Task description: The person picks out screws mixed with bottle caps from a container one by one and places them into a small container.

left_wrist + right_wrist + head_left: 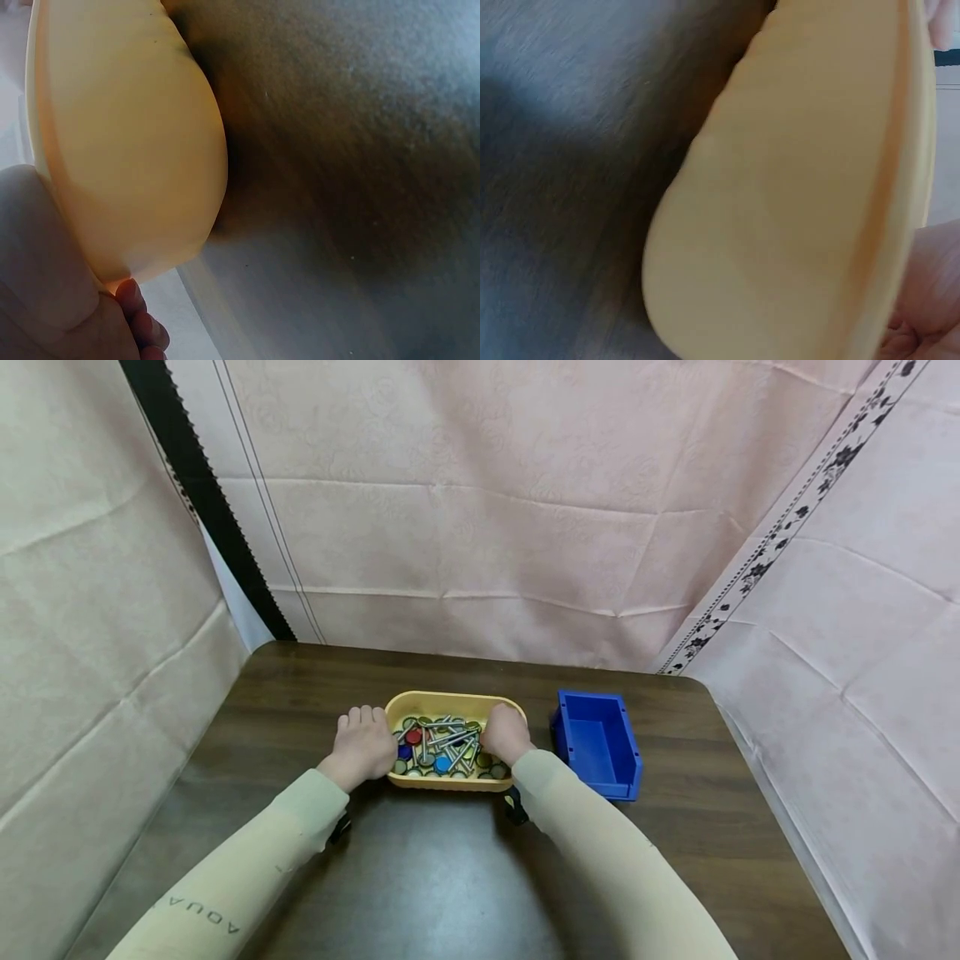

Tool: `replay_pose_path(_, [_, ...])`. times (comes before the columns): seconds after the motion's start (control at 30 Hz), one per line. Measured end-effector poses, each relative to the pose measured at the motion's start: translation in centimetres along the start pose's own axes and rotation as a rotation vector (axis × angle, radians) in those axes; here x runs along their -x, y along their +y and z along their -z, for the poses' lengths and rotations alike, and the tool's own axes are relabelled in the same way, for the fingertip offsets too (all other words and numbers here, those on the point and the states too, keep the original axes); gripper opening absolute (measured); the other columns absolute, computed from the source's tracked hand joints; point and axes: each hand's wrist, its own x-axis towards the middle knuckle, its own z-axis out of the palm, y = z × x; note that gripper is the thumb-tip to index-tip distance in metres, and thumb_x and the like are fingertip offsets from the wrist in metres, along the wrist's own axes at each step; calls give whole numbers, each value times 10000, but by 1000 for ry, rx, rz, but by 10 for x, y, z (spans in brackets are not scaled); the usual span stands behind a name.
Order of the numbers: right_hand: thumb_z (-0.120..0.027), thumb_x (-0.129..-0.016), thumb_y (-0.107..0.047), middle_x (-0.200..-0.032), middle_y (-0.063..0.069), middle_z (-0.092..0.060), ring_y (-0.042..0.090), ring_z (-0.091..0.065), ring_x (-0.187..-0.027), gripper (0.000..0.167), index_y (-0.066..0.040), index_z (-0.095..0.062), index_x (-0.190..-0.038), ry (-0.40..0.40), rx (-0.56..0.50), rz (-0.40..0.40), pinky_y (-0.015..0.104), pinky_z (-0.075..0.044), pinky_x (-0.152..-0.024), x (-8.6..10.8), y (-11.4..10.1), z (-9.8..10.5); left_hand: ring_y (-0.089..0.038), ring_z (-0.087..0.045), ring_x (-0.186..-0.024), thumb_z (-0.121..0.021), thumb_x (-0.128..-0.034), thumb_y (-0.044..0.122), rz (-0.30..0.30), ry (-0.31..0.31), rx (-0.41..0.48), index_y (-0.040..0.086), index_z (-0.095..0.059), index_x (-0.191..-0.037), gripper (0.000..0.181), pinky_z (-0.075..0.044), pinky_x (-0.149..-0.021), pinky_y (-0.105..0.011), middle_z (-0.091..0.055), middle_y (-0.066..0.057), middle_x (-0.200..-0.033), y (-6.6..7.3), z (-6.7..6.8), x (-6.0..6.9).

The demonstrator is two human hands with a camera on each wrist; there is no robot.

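Observation:
A yellow oval-ended tray (450, 784) holds long silver metal nails or screws (452, 739) and many round pieces, among them a red one (413, 737) and a light blue one (442, 764). My left hand (362, 745) grips its left end; in the left wrist view the thumb side of that hand (52, 277) lies at the rim of the tray (135, 150), with fingertips curled at its outside. At the right end my right hand (508, 735) holds the rim, its fingers partly hidden. The right wrist view shows that hand (934, 292) against the tray's rim (780, 180).
An open blue bin (598, 743) stands on the brown wooden table (720, 777), just right of the tray and near my right forearm. Pale patterned cloth (480, 527) hangs behind the table and along both sides.

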Motion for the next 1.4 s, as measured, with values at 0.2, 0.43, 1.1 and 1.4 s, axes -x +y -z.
replay_pose_path(0.2, [-636, -889, -103, -457, -16, -324, 143, -301, -408, 472, -135, -386, -489, -61, -317, -7, 293, -328, -465, 0, 4, 7, -357, -321, -887, -430, -967, 245, 1, 6, -8, -50, -408, -1013, 299, -277, -822, -493, -363, -188, -929, -1, 0, 0])
replay_pose_path(0.43, [-630, -908, -101, -510, 36, -432, 205, -444, -494, 424, -62, -444, -529, -175, -670, 55, 416, -537, -685, 3, 12, 13, -355, -327, -885, -436, -963, 239, -2, 15, 4, -53, -415, -1020, 298, -282, -817, -492, -367, -184, -926, -2, 0, 0])
replay_pose_path(1.1, [-631, -937, -100, -1143, 284, -612, 372, -642, -997, 349, 109, -574, -1209, -272, -1017, 66, 495, -450, -920, 2, 52, 50, -352, -333, -878, -443, -961, 241, -7, 13, 6, -40, -417, -1005, 285, -288, -805, -485, -372, -178, -921, 0, -1, -1])
replay_pose_path(1.4, [-617, -941, -67, -1150, 299, -602, 348, -657, -964, 289, 100, -594, -1176, -196, -1021, 69, 461, -479, -885, 6, 88, 72, -357, -331, -878, -437, -963, 235, -10, 11, 0, -49, -415, -1006, 288, -288, -806, -488, -369, -181, -915, 0, 1, 1])
